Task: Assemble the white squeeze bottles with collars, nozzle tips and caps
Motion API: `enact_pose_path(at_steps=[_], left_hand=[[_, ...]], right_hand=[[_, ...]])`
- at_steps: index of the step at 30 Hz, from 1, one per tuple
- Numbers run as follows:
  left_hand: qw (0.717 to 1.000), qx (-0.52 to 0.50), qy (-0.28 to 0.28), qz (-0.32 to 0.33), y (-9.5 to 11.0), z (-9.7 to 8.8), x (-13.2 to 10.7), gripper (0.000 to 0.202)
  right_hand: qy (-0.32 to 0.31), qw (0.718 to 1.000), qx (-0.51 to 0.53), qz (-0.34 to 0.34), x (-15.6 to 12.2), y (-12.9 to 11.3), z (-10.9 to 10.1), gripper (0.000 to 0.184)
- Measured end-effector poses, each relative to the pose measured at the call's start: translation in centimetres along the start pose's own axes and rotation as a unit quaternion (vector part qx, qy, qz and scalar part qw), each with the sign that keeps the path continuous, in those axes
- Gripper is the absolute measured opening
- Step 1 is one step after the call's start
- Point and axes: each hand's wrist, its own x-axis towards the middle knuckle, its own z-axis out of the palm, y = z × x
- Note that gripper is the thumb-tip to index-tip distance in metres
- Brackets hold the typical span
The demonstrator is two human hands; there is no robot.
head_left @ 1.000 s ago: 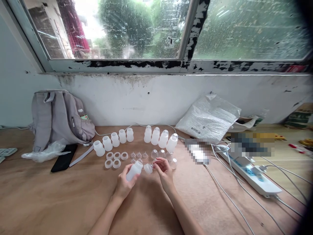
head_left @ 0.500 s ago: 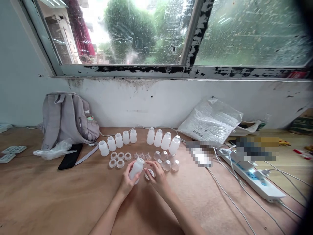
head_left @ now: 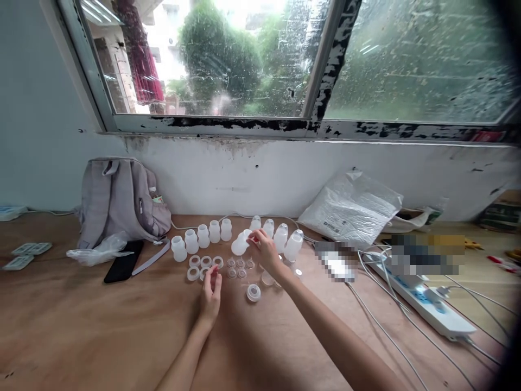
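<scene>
My right hand (head_left: 265, 251) is closed on a small white plastic bottle (head_left: 240, 244), held tilted just left of a row of capped bottles (head_left: 293, 245) at the back. My left hand (head_left: 210, 296) rests on the wooden table (head_left: 101, 326) with fingers loosely extended and nothing in them, just below several white rings (head_left: 194, 261). A white collar piece (head_left: 253, 292) lies alone on the table between my hands. A row of open bottles (head_left: 191, 241) stands to the left. Small clear nipples (head_left: 236, 263) and clear domed caps (head_left: 267, 278) lie under my right hand.
A grey backpack (head_left: 122, 203) leans on the wall at the left, with a black phone (head_left: 123, 260) and crumpled plastic (head_left: 97, 251) before it. At right are a white plastic packet (head_left: 350, 209), a power strip (head_left: 423, 304) and trailing cables (head_left: 391, 336).
The bottle passed from my left hand to my right, which carried it back toward the capped row. The collar piece was set down on the table. My left hand lowered, empty.
</scene>
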Motion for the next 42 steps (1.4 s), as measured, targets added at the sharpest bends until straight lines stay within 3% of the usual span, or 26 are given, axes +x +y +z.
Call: enact_pose_path(at_steps=[6,13,17,23,30,42], left_hand=[[0.999,0.042,-0.006,0.032,0.0,-0.3,0.0,0.028],[0.996,0.065,-0.029,0.050,0.2,0.1,-0.5,0.025],[0.995,0.071,-0.039,0.052,0.1,0.2,-0.4,0.024],[0.995,0.076,-0.042,0.057,0.0,0.2,-0.3,0.022],[0.993,0.084,-0.047,0.070,0.0,0.3,-0.3,0.021],[0.988,0.117,-0.054,0.089,0.1,0.5,-0.4,0.020]], right_hand=[[0.003,0.998,-0.052,0.022,3.8,3.9,2.8,0.010],[-0.003,0.996,-0.084,0.028,4.9,4.5,4.9,0.009],[-0.014,0.994,-0.107,0.036,5.3,4.8,5.5,0.015],[-0.038,0.988,-0.136,0.054,6.1,5.6,6.3,0.004],[-0.065,0.980,-0.171,0.071,7.0,6.0,6.7,0.010],[-0.087,0.976,-0.197,0.039,7.3,6.9,6.6,0.011]])
